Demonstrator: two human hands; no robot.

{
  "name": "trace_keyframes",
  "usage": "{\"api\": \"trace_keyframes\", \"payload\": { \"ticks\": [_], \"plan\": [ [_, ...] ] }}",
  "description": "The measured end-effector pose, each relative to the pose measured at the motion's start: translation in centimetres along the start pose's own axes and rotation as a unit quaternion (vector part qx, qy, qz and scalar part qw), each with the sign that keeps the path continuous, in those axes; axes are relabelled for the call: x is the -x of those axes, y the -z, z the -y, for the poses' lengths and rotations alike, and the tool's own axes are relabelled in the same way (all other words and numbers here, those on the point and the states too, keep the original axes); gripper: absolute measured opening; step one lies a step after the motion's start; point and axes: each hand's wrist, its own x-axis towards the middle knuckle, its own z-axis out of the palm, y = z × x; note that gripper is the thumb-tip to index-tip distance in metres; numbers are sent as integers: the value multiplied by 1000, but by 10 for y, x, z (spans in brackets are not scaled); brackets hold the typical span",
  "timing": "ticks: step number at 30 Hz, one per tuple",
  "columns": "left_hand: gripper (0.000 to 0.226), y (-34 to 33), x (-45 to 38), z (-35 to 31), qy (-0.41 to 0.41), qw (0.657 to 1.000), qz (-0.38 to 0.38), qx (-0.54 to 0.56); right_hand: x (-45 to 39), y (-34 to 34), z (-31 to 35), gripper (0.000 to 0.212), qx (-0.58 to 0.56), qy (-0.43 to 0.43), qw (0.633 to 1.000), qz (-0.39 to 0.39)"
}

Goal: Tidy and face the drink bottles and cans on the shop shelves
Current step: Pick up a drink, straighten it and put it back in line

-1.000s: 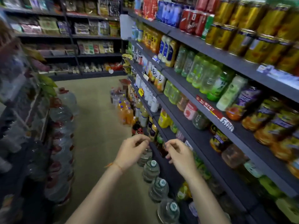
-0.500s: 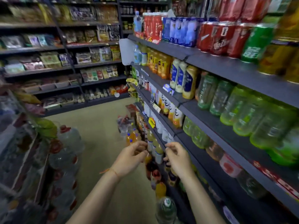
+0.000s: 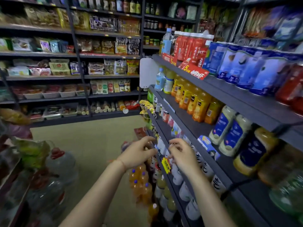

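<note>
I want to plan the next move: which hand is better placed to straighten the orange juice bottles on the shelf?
The right hand. It hovers on the shelf side, nearer the orange juice bottles; the left hand hangs over the aisle.

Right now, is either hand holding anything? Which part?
Cannot tell for sure. The left hand and right hand hover at the shelf edge, fingers curled, with something small and blurred at their fingertips. No bottle or can is gripped.

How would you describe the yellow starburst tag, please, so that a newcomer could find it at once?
Start at the dark drinks shelving on the right and follow its lower shelf edges to just below the right hand. The yellow starburst tag hangs there; it alone is jagged and yellow, unlike the flat red price strip higher up.
</note>
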Motion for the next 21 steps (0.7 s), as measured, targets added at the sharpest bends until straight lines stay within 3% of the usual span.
{"api": "trace_keyframes", "payload": {
  "ticks": [8,13,17,21],
  "plan": [
    [53,96,-203,82,-35,999,21,30,-204,-75,37,13,49,-46,996,-53],
    [44,137,-328,95,-28,996,26,75,-324,-100,63,30,79,-60,990,-102],
    [51,148,-407,94,-26,996,16,89,-398,-98,82,48,40,-63,986,-149],
    [54,150,-476,96,9,992,-3,129,-469,-93,91,46,-32,-44,986,-157]
  ]
}}
